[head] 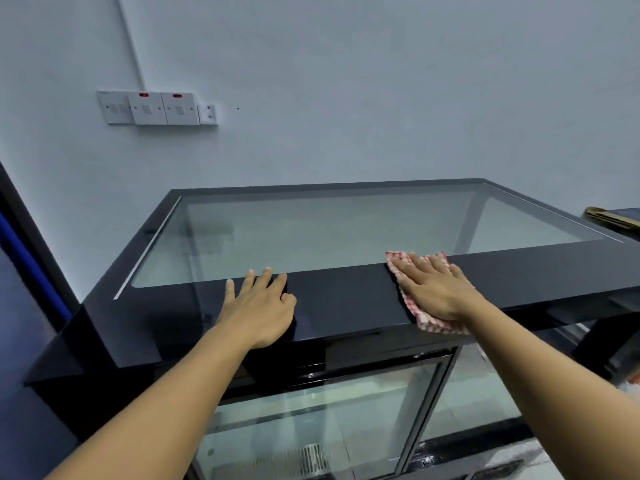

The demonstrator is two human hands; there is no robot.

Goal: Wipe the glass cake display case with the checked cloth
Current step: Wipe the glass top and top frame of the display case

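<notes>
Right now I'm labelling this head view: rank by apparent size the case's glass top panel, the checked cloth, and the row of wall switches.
1. Glass top panel, by far the largest.
2. Row of wall switches.
3. Checked cloth, partly hidden under the right hand, so its place against the switches is unsure.

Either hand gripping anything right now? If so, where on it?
No real grip. Right hand presses flat on the middle of the checked cloth, on the case's black front frame. Left hand rests bare on the frame.
</notes>
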